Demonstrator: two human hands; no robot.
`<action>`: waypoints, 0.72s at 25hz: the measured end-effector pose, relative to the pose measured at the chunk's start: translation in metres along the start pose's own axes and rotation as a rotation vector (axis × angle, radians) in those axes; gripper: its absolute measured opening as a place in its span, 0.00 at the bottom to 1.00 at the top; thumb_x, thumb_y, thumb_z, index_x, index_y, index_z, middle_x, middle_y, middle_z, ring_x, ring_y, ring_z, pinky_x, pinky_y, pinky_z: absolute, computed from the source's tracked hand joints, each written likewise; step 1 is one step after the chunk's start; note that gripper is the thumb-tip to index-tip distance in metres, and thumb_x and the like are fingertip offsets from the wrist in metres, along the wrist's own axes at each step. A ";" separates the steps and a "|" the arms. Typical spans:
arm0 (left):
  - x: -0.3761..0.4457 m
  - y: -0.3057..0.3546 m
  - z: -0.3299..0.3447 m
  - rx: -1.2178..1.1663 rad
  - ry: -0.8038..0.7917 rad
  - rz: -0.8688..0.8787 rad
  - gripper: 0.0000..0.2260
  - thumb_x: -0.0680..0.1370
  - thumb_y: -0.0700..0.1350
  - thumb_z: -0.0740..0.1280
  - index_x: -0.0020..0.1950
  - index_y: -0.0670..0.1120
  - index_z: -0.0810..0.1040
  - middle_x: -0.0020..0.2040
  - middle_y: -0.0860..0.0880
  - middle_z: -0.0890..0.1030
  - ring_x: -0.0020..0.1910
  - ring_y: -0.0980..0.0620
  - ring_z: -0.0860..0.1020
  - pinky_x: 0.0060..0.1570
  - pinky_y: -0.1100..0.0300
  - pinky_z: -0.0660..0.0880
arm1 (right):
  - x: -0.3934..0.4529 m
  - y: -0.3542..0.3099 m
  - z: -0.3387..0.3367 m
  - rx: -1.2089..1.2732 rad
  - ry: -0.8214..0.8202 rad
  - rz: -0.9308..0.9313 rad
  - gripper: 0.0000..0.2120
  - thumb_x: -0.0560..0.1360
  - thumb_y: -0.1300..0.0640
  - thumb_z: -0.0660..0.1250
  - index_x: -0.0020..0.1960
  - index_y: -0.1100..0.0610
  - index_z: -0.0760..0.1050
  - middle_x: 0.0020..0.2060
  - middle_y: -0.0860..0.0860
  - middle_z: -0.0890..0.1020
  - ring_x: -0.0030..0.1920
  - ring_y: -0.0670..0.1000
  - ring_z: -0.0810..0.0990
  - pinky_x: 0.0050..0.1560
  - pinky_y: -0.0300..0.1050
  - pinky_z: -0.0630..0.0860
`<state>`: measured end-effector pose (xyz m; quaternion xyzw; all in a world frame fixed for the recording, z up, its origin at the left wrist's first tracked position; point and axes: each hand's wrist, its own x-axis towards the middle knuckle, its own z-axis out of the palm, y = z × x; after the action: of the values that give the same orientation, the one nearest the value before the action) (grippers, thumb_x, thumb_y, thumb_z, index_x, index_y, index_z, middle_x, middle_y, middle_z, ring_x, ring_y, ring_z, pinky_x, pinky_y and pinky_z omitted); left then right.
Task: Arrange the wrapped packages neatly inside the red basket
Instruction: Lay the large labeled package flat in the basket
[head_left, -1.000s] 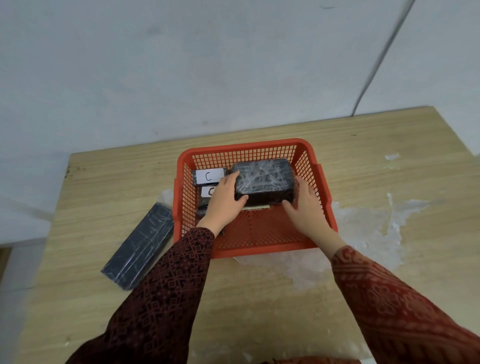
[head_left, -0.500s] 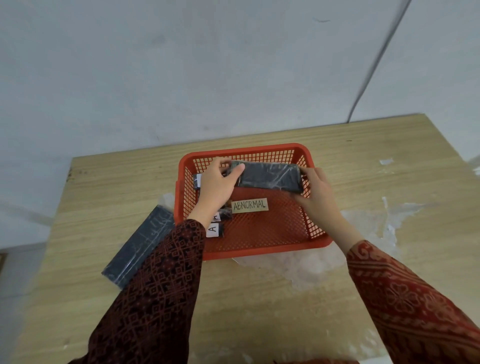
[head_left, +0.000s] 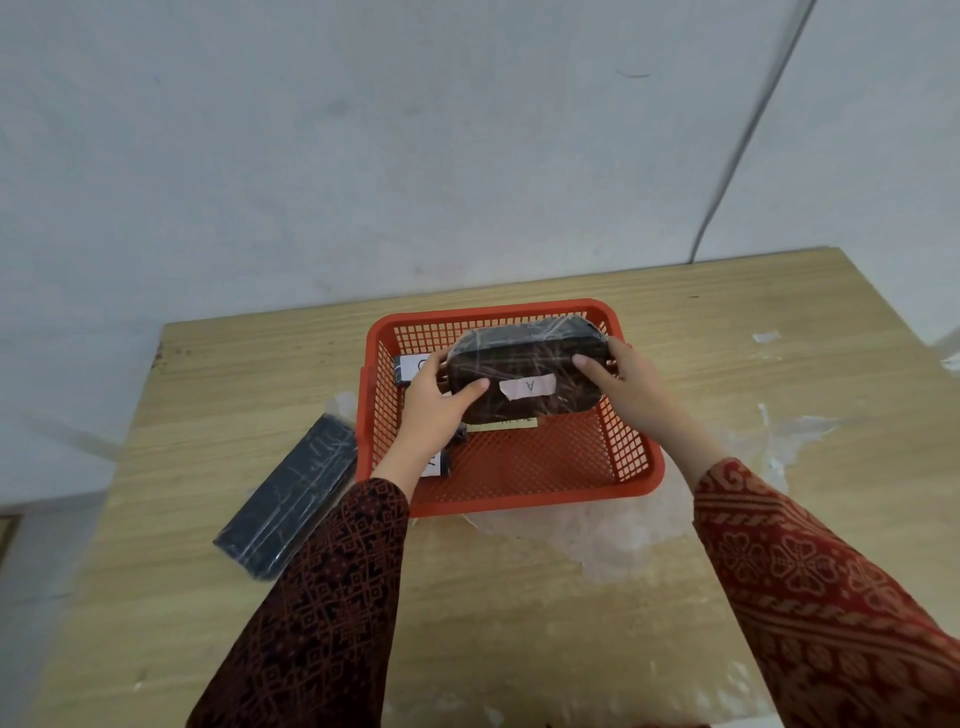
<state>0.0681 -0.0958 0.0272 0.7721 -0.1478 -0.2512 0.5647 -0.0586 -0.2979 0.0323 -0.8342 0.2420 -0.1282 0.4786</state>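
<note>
You've got the wrapped package (head_left: 524, 374) pinched between both hands, up in the middle of the frame, above the far half of the red basket (head_left: 519, 499). Your left hand (head_left: 434, 410) clamps its left end, thumb across the front face; your right hand (head_left: 621, 379) clamps the right end, fingers curled behind. Its long axis runs left to right across the picture, in line with the basket's far wall, and its broad face is tipped up toward you. Both hands are equally near it, one per end.

Look at it: dark, rounded at the corners, tight in shiny clear film that catches the light in streaks, with a pale label marked "A" on the face.

Below it the basket floor is mostly bare mesh, with a paper slip just under the package and smaller labelled packs (head_left: 415, 364) along the left wall. Another long dark package (head_left: 291, 504) lies outside, lower left on the table (head_left: 519, 623), just beside the basket.
</note>
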 end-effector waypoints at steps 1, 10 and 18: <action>0.000 -0.001 0.000 -0.003 0.002 -0.004 0.23 0.74 0.45 0.71 0.67 0.47 0.71 0.63 0.45 0.77 0.60 0.48 0.77 0.52 0.58 0.77 | -0.001 0.001 0.001 -0.004 -0.008 0.015 0.11 0.77 0.48 0.63 0.57 0.51 0.74 0.45 0.41 0.78 0.47 0.44 0.77 0.38 0.28 0.69; 0.014 0.023 -0.004 0.359 -0.160 0.204 0.21 0.73 0.53 0.71 0.65 0.53 0.75 0.58 0.52 0.76 0.55 0.56 0.72 0.52 0.63 0.65 | 0.008 -0.015 -0.008 -0.159 -0.359 -0.023 0.33 0.70 0.43 0.70 0.70 0.52 0.63 0.60 0.50 0.76 0.58 0.48 0.75 0.51 0.40 0.73; 0.004 0.007 0.007 -0.005 -0.059 0.037 0.22 0.73 0.50 0.72 0.65 0.50 0.71 0.59 0.52 0.76 0.58 0.51 0.77 0.55 0.54 0.77 | 0.001 -0.006 0.002 0.181 -0.214 0.123 0.25 0.72 0.45 0.69 0.65 0.53 0.68 0.55 0.50 0.79 0.53 0.50 0.80 0.52 0.50 0.80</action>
<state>0.0679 -0.1057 0.0308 0.7601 -0.1780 -0.2639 0.5666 -0.0553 -0.2941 0.0360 -0.7801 0.2280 -0.0303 0.5819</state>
